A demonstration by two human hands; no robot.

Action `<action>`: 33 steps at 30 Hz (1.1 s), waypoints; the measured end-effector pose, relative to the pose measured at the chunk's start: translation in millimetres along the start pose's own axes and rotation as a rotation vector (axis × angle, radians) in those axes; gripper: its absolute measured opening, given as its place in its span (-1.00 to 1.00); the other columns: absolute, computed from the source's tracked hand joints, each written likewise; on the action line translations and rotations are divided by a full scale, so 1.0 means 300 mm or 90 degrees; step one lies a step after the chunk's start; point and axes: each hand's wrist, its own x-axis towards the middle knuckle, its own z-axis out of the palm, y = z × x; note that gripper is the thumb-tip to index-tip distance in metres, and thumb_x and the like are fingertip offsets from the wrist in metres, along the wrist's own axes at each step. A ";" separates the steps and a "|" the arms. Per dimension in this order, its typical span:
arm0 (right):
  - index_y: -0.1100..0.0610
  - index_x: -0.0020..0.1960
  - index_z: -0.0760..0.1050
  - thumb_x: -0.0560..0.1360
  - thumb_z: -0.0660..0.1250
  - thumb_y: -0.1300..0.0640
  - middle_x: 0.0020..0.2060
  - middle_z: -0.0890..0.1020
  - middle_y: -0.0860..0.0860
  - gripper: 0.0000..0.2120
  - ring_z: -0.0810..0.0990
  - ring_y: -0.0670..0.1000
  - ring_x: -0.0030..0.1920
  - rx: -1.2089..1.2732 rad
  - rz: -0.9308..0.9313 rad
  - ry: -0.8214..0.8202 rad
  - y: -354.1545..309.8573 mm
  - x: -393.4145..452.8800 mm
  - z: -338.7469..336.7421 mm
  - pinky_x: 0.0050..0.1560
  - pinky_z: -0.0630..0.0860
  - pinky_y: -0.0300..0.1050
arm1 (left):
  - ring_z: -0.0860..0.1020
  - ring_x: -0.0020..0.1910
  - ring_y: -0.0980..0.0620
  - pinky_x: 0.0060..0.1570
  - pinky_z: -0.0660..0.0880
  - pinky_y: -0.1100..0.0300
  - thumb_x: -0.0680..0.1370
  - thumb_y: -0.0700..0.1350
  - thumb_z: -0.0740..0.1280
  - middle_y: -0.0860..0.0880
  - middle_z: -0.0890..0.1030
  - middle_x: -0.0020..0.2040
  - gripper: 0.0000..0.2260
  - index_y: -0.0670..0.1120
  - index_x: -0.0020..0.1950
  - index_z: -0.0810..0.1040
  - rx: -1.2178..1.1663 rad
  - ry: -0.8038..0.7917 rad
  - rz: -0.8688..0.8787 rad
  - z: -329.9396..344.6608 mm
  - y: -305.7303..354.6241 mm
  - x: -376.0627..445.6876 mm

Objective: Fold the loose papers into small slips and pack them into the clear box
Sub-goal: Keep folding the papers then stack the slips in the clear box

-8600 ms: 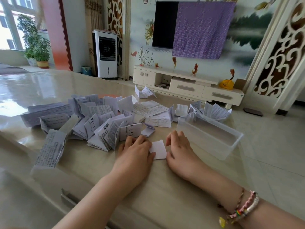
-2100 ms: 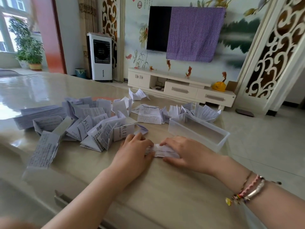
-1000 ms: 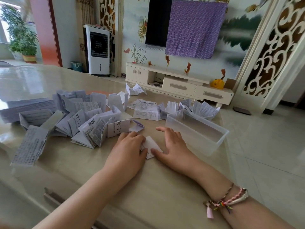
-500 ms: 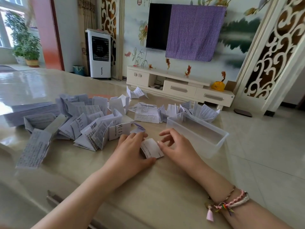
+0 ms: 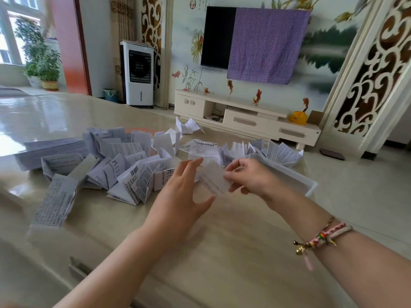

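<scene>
In a living room, on a glossy beige table point(image 5: 222, 252), you lift a folded slip point(image 5: 214, 180) at centre frame, your right hand point(image 5: 246, 177) pinching it, likely bound for the clear box point(image 5: 311, 188) just behind. Your left hand point(image 5: 180, 196) hovers beside it, fingers spread, holding nothing. Loose papers point(image 5: 124, 170) crowd the centre left.

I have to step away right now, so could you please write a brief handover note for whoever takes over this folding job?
Right hand pinches a folded slip, lifted off the table beside the clear box.
Left hand is open, fingers by the slip's left edge.
Done: this slip is folded.
Left: drop it into the box, which looks empty, then fold and pack the pile of loose papers to the left.
</scene>
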 end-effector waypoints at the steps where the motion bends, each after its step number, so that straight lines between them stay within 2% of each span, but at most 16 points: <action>1: 0.18 0.02 0.45 0.56 0.29 0.24 -0.10 0.65 0.13 -0.94 0.58 -0.10 -0.37 -0.045 -0.024 0.056 -0.011 0.027 -0.005 -0.45 0.36 -0.32 | 0.43 0.21 0.13 0.06 0.34 0.28 0.47 0.03 0.43 0.15 0.34 0.33 -0.41 0.09 0.44 0.28 -0.004 0.007 -0.016 -0.004 -0.005 0.006; 4: 0.14 -0.02 0.43 0.55 0.24 0.28 -0.10 0.65 0.12 -0.93 0.61 -0.09 -0.37 -0.148 -0.060 0.159 -0.033 0.126 -0.006 -0.48 0.39 -0.27 | 0.49 0.15 0.09 0.13 0.46 0.09 0.52 0.00 0.34 0.13 0.44 0.23 -0.67 0.06 0.28 0.43 -0.009 0.011 -0.082 -0.016 -0.021 0.022; 6: 0.10 -0.10 0.38 0.54 0.19 0.32 -0.10 0.61 0.10 -0.86 0.64 -0.04 -0.33 -0.130 -0.026 0.122 -0.044 0.198 0.015 -0.48 0.38 -0.22 | 0.51 0.11 0.08 0.14 0.48 0.05 0.53 -0.03 0.32 0.14 0.49 0.12 -0.80 0.06 0.15 0.48 -0.018 0.006 -0.132 -0.024 -0.036 0.035; 10: 0.13 -0.06 0.40 0.57 0.08 0.33 -0.08 0.64 0.13 -0.82 0.71 0.10 -0.14 -0.167 0.024 0.002 -0.070 0.308 0.084 -0.47 0.33 -0.23 | 0.56 0.00 0.06 0.09 0.51 0.05 0.52 -0.06 0.32 0.09 0.59 0.01 -0.82 0.01 0.11 0.54 -0.043 0.006 -0.196 -0.018 -0.070 0.060; 12: 0.13 -0.18 0.42 0.54 0.03 0.40 -0.06 0.64 0.18 -0.71 0.70 0.15 -0.11 -0.218 0.007 -0.021 -0.082 0.350 0.113 -0.51 0.32 -0.24 | 0.57 -0.02 0.07 0.08 0.52 0.05 0.51 -0.05 0.32 0.10 0.58 -0.03 -0.82 0.02 0.10 0.54 -0.046 0.007 -0.209 -0.008 -0.075 0.064; 14: 0.16 -0.23 0.45 0.52 0.05 0.44 -0.05 0.63 0.19 -0.68 0.68 0.19 -0.08 -0.255 -0.012 -0.018 -0.089 0.396 0.144 -0.51 0.41 -0.25 | 0.56 0.00 0.09 0.09 0.51 0.07 0.52 -0.04 0.31 0.11 0.58 -0.02 -0.82 0.03 0.11 0.54 -0.036 0.002 -0.215 0.000 -0.080 0.068; 16: 0.25 -0.15 0.54 0.49 0.11 0.44 -0.03 0.64 0.20 -0.75 0.65 0.18 -0.06 -0.315 -0.043 -0.003 -0.093 0.443 0.175 -0.27 0.57 -0.14 | 0.55 0.01 0.09 0.09 0.50 0.10 0.52 -0.03 0.30 0.11 0.58 0.00 -0.81 0.03 0.12 0.53 -0.023 -0.002 -0.218 0.008 -0.092 0.076; 18: 0.25 0.02 0.58 0.48 0.17 0.39 0.02 0.63 0.20 -0.76 0.57 0.13 -0.03 -0.402 -0.061 0.013 -0.084 0.491 0.196 -0.11 0.50 -0.12 | 0.54 0.02 0.08 0.07 0.50 0.12 0.52 -0.05 0.30 0.09 0.58 -0.01 -0.81 0.00 0.12 0.54 -0.015 0.000 -0.214 0.015 -0.103 0.083; 20: 0.21 0.21 0.50 0.52 0.19 0.30 0.15 0.56 0.17 -0.71 0.51 0.15 0.12 -0.468 -0.054 0.015 -0.073 0.529 0.209 0.05 0.47 -0.09 | 0.53 0.02 0.08 0.07 0.49 0.13 0.52 -0.05 0.29 0.09 0.57 -0.02 -0.81 -0.01 0.12 0.54 -0.011 0.001 -0.215 0.017 -0.106 0.087; 22: 0.14 0.31 0.40 0.51 0.27 0.18 0.24 0.51 0.13 -0.64 0.46 0.15 0.24 -0.500 -0.030 -0.015 -0.068 0.561 0.219 0.19 0.46 -0.04 | 0.52 0.01 0.08 0.06 0.49 0.13 0.53 -0.04 0.28 0.09 0.56 -0.03 -0.82 0.00 0.12 0.53 -0.012 0.002 -0.222 0.018 -0.107 0.092; 24: 0.13 0.41 0.28 0.49 0.36 0.09 0.29 0.47 0.12 -0.46 0.45 0.13 0.27 -0.502 -0.005 -0.068 -0.072 0.572 0.216 0.19 0.45 -0.05 | 0.52 0.02 0.08 0.06 0.49 0.13 0.53 -0.04 0.28 0.09 0.56 -0.02 -0.82 0.00 0.11 0.52 -0.013 0.002 -0.224 0.019 -0.105 0.096; 26: 0.18 0.46 0.20 0.49 0.38 0.05 0.33 0.44 0.14 -0.36 0.45 0.13 0.28 -0.509 0.002 -0.123 -0.082 0.571 0.208 0.12 0.41 -0.09 | 0.52 0.03 0.07 0.07 0.49 0.12 0.53 -0.04 0.28 0.09 0.56 -0.01 -0.83 0.00 0.11 0.53 -0.014 0.006 -0.227 0.021 -0.107 0.098; 28: 0.21 0.46 0.20 0.50 0.38 0.04 0.32 0.44 0.15 -0.36 0.45 0.12 0.28 -0.512 -0.012 -0.129 -0.085 0.562 0.202 0.09 0.37 -0.11 | 0.52 0.03 0.07 0.07 0.49 0.12 0.53 -0.04 0.28 0.08 0.57 -0.01 -0.83 0.00 0.10 0.53 -0.013 0.009 -0.230 0.024 -0.107 0.098; 30: 0.20 0.45 0.21 0.49 0.40 0.07 0.28 0.46 0.14 -0.36 0.46 0.12 0.26 -0.496 -0.034 -0.089 -0.084 0.553 0.208 0.09 0.40 -0.10 | 0.53 0.03 0.07 0.07 0.50 0.11 0.53 -0.05 0.29 0.08 0.57 -0.01 -0.84 -0.01 0.09 0.54 -0.017 0.017 -0.229 0.026 -0.108 0.098; 33: 0.16 0.36 0.30 0.49 0.34 0.17 0.18 0.52 0.13 -0.53 0.51 0.12 0.17 -0.478 -0.081 -0.011 -0.066 0.542 0.235 0.09 0.47 -0.04 | 0.54 0.02 0.08 0.07 0.50 0.11 0.53 -0.07 0.29 0.08 0.58 -0.02 -0.84 -0.02 0.08 0.55 -0.030 0.026 -0.223 0.025 -0.104 0.090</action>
